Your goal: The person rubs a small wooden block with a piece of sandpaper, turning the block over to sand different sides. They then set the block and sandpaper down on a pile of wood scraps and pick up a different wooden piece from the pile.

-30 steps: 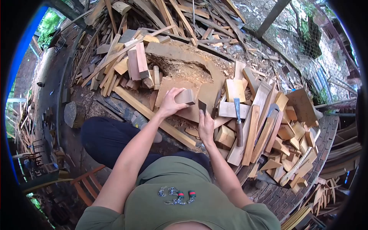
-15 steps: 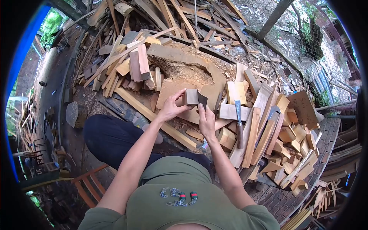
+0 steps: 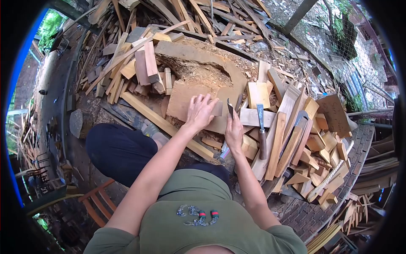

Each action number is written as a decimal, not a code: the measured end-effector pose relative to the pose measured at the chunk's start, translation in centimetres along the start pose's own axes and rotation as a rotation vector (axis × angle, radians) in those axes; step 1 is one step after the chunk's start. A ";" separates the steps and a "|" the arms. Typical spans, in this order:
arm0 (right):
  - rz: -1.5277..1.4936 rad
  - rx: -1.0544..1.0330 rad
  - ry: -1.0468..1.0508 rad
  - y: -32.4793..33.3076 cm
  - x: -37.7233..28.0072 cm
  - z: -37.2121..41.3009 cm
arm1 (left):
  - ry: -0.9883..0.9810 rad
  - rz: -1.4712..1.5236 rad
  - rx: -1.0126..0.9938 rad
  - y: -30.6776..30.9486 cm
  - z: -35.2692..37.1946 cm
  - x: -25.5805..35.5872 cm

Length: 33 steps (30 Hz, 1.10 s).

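My left hand [image 3: 200,111] is closed around a small wooden block [image 3: 217,108], fingers over its top, low over the flat face of a large hollowed piece of wood [image 3: 184,99]. Most of the block is hidden by the hand. In my right hand [image 3: 234,132], a thin dark sheet [image 3: 230,109] is pinched upright between thumb and fingers, a small gap to the right of the block. I cannot tell whether it is sandpaper or a metal scraper. Right of that hand, a chisel-like tool [image 3: 261,131] with a wooden handle lies across wood pieces.
Many offcuts [image 3: 323,154] are heaped at the right, beside a brown cardboard piece [image 3: 334,112]. Stacked blocks [image 3: 146,65] stand at the left of the hollowed wood. A long timber [image 3: 167,127] lies in front of my leg. Scrap boards [image 3: 203,17] pile up behind.
The dark sheet has come away from the block's right side and turned nearly edge-on. My left hand has shifted to a grip over the block, and the block is lower.
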State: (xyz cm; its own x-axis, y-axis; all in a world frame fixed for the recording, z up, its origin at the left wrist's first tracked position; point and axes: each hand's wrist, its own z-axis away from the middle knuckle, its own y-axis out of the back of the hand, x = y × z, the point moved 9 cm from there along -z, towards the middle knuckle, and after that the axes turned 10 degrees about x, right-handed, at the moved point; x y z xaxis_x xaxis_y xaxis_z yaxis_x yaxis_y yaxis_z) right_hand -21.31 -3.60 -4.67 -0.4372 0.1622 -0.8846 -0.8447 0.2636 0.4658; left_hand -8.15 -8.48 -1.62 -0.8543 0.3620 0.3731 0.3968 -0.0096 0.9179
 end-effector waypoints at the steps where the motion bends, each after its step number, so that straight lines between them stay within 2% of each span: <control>1: -0.059 0.016 0.025 -0.3 0.0 0.4 | 0.004 -0.001 -0.002 0.1 0.0 -0.4; 6: -0.127 0.013 0.176 -2.6 -2.0 2.0 | 0.013 0.070 -0.012 0.0 -0.3 -2.4; 9: -0.091 0.046 0.202 -3.4 -2.7 0.3 | 0.030 0.027 -0.018 -1.1 -0.3 -3.3; 10: -0.130 0.013 0.130 -3.7 -2.7 -1.0 | 0.035 -0.025 -0.041 -1.6 -0.3 -3.4; 13: -0.140 0.039 0.104 -5.0 -2.5 -3.4 | 0.001 -0.008 -0.023 -1.8 -0.5 -3.5; 14: -0.136 0.094 0.137 -4.8 -2.8 -2.6 | -0.007 -0.020 -0.013 -1.6 -0.5 -3.4; 18: -0.042 0.076 0.250 -3.3 -2.9 1.4 | 0.001 0.003 -0.059 -1.9 -0.6 -3.7; 21: 0.007 0.047 0.277 -3.8 -3.3 -0.8 | -0.019 0.006 -0.070 -1.9 -0.5 -3.5; 23: -0.002 0.042 0.241 -4.6 -3.2 -1.3 | -0.026 0.023 -0.055 -2.1 0.3 -3.3; 25: 0.005 0.126 0.213 -4.6 -3.1 -1.5 | -0.031 -0.035 -0.024 -2.2 -0.2 -3.5; 29: -0.040 0.092 0.200 -3.3 -2.1 2.4 | -0.050 -0.050 -0.061 -2.2 -0.4 -3.5; 33: 0.020 0.056 0.216 -4.2 -2.8 -1.6 | -0.038 -0.053 -0.079 -2.4 0.0 -3.3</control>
State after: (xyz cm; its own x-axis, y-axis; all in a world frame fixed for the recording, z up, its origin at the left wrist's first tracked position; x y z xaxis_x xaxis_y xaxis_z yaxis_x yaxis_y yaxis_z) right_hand -17.08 -6.70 -4.22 -0.5145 -0.0377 -0.8567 -0.8195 0.3158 0.4783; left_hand -6.28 -9.64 -5.06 -0.8593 0.3994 0.3195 0.3222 -0.0623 0.9446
